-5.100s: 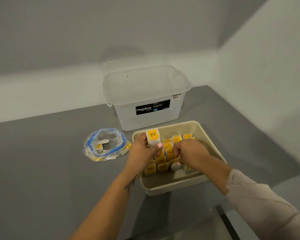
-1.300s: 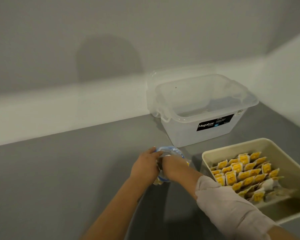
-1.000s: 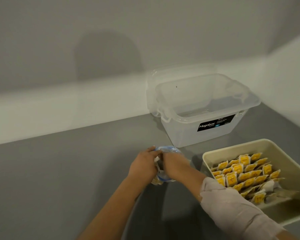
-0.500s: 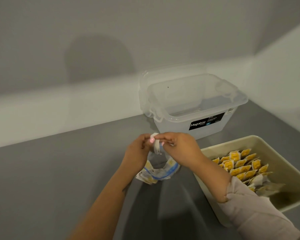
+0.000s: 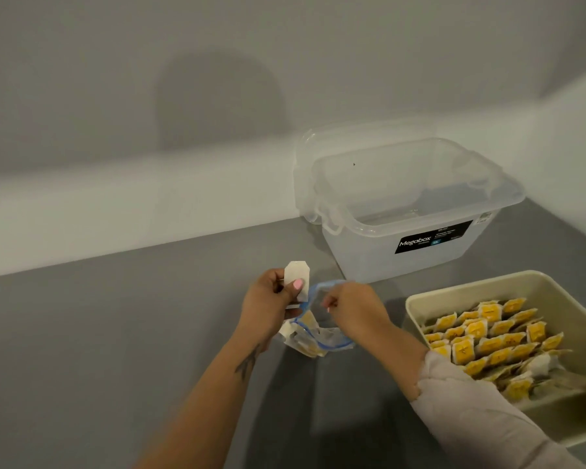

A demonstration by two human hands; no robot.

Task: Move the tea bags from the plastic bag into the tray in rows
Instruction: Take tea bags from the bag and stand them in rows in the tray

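Observation:
My left hand (image 5: pixel 271 308) pinches a white tea bag (image 5: pixel 297 274) upright, its plain back side facing me, and also seems to hold the near rim of the plastic bag. The clear plastic bag (image 5: pixel 318 336) with a blue zip rim hangs open between my hands, a few yellow-labelled tea bags still inside. My right hand (image 5: pixel 352 308) grips the bag's right rim with fingers closed. At the right, the beige tray (image 5: pixel 460 286) holds several slanted rows of yellow-labelled tea bags (image 5: pixel 487 336); my right sleeve covers its near left corner.
A clear storage box (image 5: pixel 416 211) with a black label stands behind the tray, its lid leaning behind it against the wall. The grey surface (image 5: pixel 99 333) stretches to the left. White walls close the back and right side.
My hands have pulled a tea bag out of the plastic bag. The left hand now holds it alone, raised to the left, while the right hand has dropped back to the bag's rim.

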